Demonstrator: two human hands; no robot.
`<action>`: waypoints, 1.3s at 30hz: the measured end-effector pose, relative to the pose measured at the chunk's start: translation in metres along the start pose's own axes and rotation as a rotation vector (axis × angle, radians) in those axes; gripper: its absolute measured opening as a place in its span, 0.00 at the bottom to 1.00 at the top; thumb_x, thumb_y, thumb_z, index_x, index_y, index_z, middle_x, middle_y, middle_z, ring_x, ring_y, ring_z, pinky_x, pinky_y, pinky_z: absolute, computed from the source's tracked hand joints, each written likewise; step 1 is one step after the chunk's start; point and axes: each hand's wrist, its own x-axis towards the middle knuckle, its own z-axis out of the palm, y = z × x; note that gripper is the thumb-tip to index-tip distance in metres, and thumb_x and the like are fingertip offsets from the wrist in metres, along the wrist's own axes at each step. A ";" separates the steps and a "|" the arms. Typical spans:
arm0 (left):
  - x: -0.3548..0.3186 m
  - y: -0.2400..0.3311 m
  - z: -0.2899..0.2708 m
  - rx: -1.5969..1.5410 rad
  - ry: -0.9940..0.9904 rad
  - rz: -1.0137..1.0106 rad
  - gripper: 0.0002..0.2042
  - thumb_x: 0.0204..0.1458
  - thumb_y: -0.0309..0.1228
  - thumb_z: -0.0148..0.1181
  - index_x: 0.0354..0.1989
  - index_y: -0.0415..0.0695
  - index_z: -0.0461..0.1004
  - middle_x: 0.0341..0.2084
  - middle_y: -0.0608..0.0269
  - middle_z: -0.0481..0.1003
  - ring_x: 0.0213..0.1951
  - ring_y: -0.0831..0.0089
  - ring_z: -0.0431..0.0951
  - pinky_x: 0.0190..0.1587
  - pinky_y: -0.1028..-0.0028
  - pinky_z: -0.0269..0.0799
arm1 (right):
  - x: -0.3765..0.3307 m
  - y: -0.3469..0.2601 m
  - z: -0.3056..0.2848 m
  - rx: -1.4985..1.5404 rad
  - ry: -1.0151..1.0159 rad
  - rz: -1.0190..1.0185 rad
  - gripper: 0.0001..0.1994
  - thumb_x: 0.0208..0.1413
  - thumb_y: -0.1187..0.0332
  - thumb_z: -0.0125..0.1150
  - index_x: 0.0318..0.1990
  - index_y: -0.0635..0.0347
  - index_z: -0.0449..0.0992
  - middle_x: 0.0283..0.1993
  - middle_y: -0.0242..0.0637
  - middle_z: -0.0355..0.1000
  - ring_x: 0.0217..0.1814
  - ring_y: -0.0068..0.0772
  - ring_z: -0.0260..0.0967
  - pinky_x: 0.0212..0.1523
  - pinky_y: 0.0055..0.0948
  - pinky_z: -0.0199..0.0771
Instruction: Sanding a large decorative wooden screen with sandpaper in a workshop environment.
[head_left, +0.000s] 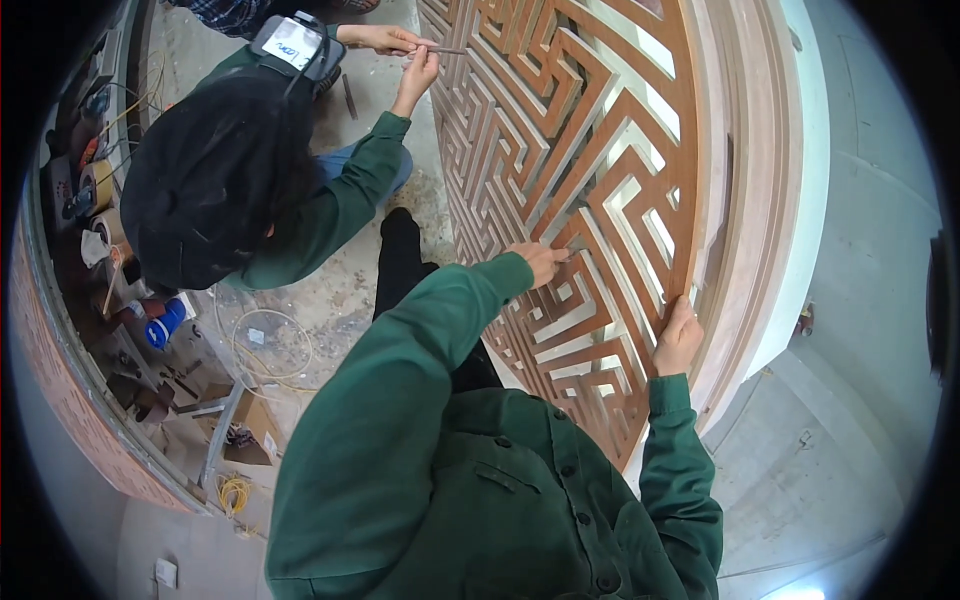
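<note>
A brown wooden lattice panel (655, 215) with a maze-like cut-out pattern stands in front of me, leaning to the right. My left hand (544, 264) is closed at the middle of the lattice, fingertips against its bars; a small bit of something shows at the fingers, too little to name. Along the panel's right border, my right hand (680, 342) grips the edge, thumb on the front side and the other fingers partly hidden.
At the upper left crouches a co-worker in a black cap (205, 180), both hands on a thin stick (445, 50) at the lattice. More stacked panels (765, 200) stand behind mine. A shelf with tape rolls (98, 185), a blue container (166, 324) and cables lines the left.
</note>
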 end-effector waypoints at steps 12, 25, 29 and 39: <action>-0.004 -0.011 0.008 -0.039 0.064 0.019 0.23 0.48 0.28 0.38 0.53 0.64 0.61 0.24 0.48 0.72 0.27 0.53 0.74 0.29 0.59 0.69 | 0.003 0.004 0.000 0.027 -0.034 0.005 0.20 0.59 0.58 0.37 0.24 0.66 0.63 0.16 0.45 0.53 0.18 0.37 0.50 0.22 0.32 0.55; 0.004 -0.014 0.017 -0.077 0.128 0.087 0.21 0.48 0.29 0.39 0.53 0.56 0.61 0.23 0.47 0.72 0.27 0.51 0.73 0.32 0.56 0.68 | 0.004 0.001 -0.001 0.011 -0.067 -0.021 0.16 0.60 0.58 0.37 0.35 0.62 0.67 0.19 0.46 0.62 0.20 0.43 0.62 0.24 0.33 0.61; 0.012 -0.002 0.010 -0.076 0.100 0.032 0.20 0.47 0.29 0.41 0.52 0.53 0.62 0.24 0.46 0.72 0.29 0.50 0.73 0.32 0.57 0.68 | 0.004 -0.004 -0.003 0.020 -0.071 0.001 0.16 0.60 0.59 0.37 0.31 0.62 0.65 0.18 0.46 0.60 0.19 0.44 0.60 0.22 0.33 0.59; 0.006 -0.026 0.030 -0.169 0.178 0.117 0.18 0.47 0.30 0.40 0.47 0.59 0.68 0.30 0.51 0.74 0.34 0.54 0.74 0.36 0.58 0.68 | 0.006 -0.006 -0.002 0.046 -0.041 -0.044 0.13 0.59 0.64 0.39 0.29 0.63 0.65 0.18 0.51 0.57 0.19 0.50 0.58 0.22 0.36 0.58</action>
